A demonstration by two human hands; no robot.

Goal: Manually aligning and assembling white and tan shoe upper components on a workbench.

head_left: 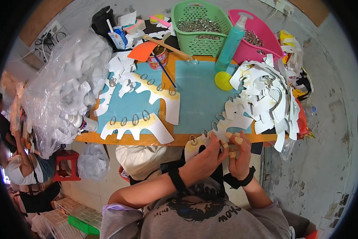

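Observation:
At the near edge of the table, my left hand pinches a white scalloped strip with metal rings along its yellowish, glue-stained edge. My right hand is close beside it, its fingers bent against the same strip and wrapped in beige finger covers. Part of the strip is hidden behind my hands. Two similar white strips with rings lie flat to the left, a near one and a farther one. To the right rises a heap of white strips with rings on them.
Behind stand a green basket and a pink basket of metal rings, a teal pump bottle, and a tin with a brush. A clear bag of white pieces and a white bottle are at the left; a red stool is below.

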